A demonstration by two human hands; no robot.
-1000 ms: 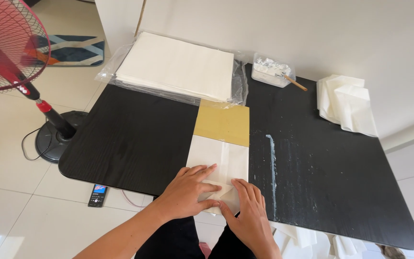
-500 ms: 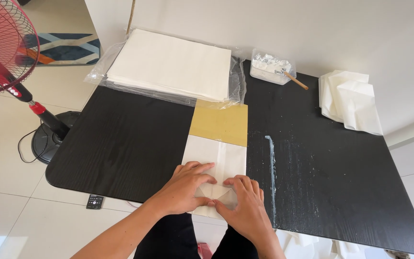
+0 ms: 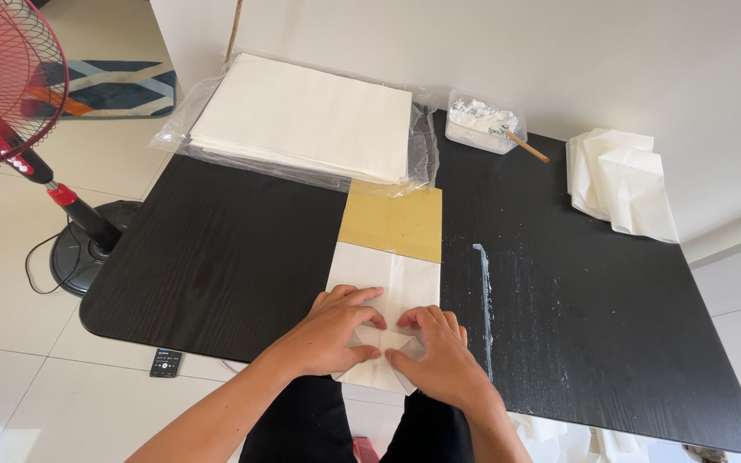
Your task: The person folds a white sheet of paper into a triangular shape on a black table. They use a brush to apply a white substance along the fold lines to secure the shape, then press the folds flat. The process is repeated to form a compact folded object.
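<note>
White paper makes up the bag (image 3: 385, 296), which lies flat at the near edge of the black worktop (image 3: 216, 257), its near end just over that edge, close to the person's lap, where both hands can bear down on it. The left hand (image 3: 336, 330) and the right hand (image 3: 439, 356) rest side by side on that near end, fingers (image 3: 362, 302) together and flattened, pinning angled flaps; neither hand grips anything, they press, which seems meant to keep the creases sharp and the paper from springing up. Between the hands the folds meet in a small pointed shape, and a corner sticks out below the palms. Beyond the hands the bag runs away as a plain white strip with a faint lengthwise crease, and a tan card (image 3: 394, 221) sticks out of its far end, apparently a stiff form to fold around. Right of the bag a pale smear (image 3: 484, 291) streaks the worktop. Farther off, a stack of white sheets (image 3: 302, 120) sits in clear wrap at the far left, a small tub (image 3: 484, 123) of white paste with a stick in the far middle, and folded bags (image 3: 623, 180) are piled far right. A red fan (image 3: 10, 86) stands on the floor to the left.
</note>
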